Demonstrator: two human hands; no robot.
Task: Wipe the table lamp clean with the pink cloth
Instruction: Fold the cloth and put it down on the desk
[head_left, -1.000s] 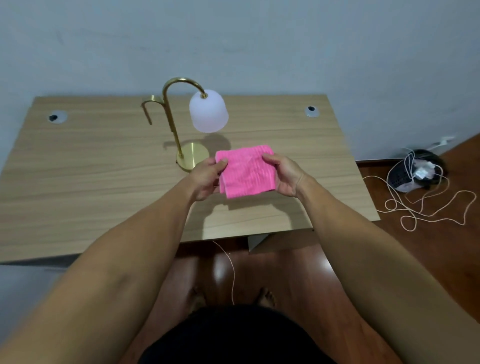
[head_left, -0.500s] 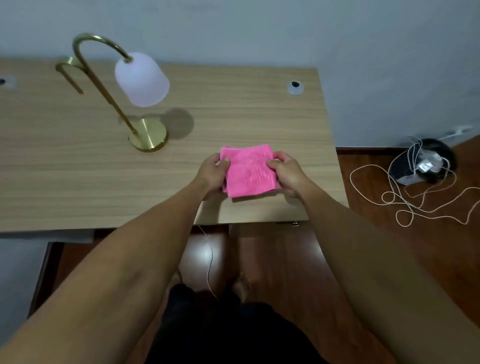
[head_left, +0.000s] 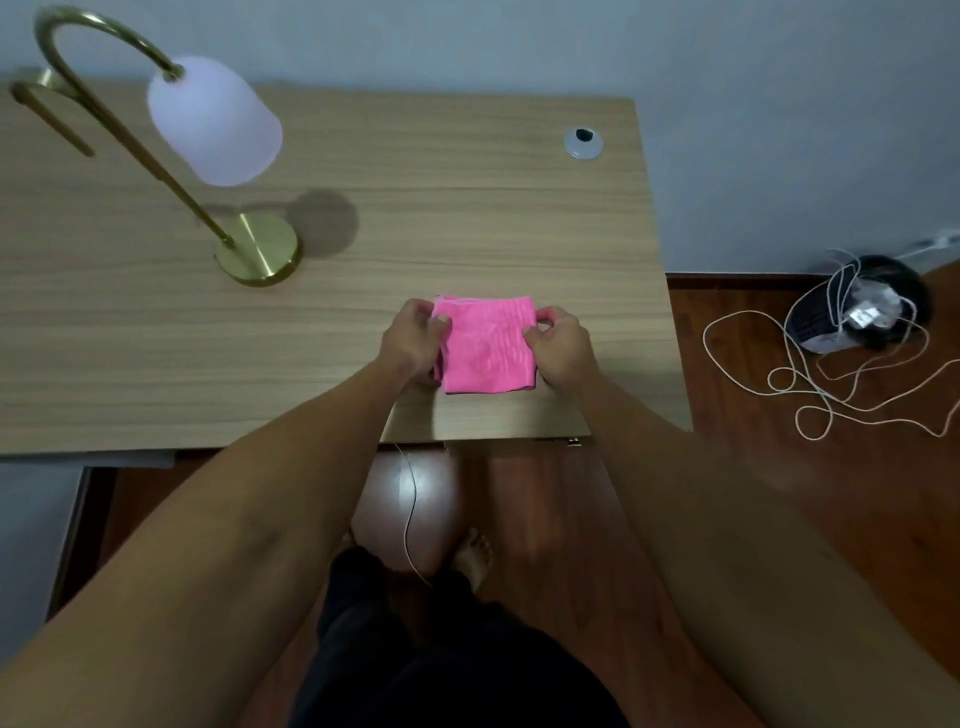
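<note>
Item: folded pink ribbed cloth, roughly square, several layers thick. Location: near the front right part of the light wood-grain desk, lying on or just above its surface; contact cannot be confirmed. Well apart from the lamp.

Item: table lamp with brass hooked stem, round brass base and frosted white dome shade. Location: rear left of the desk, upright, shade hanging from the hook. Not touched by either hand.

Step in hand, judged: squaring up the cloth into a pad before any wiping; no wiping appears to be under way.

Handling notes, judged: the pad should stay flat and even, layers aligned, so that one clean face can meet the lamp. One hand ought to take the pad fully into the palm, the other going free to steady the stem or base, since a light lamp on a narrow base may tip under a sideways wipe. The shade hangs loose from the hook and may swing; it wants support and light pressure.

Grip, left hand: closed on the cloth's left edge, thumb on top, fingers curled beneath, pinching the layers.

Grip, right hand: closed on the right edge, thumb and fingertips pinching near the upper corner; remaining fingers tucked.

Other: round grey cable grommet, rear right of desk. Tangled white cord, on the wooden floor to the right.
</note>
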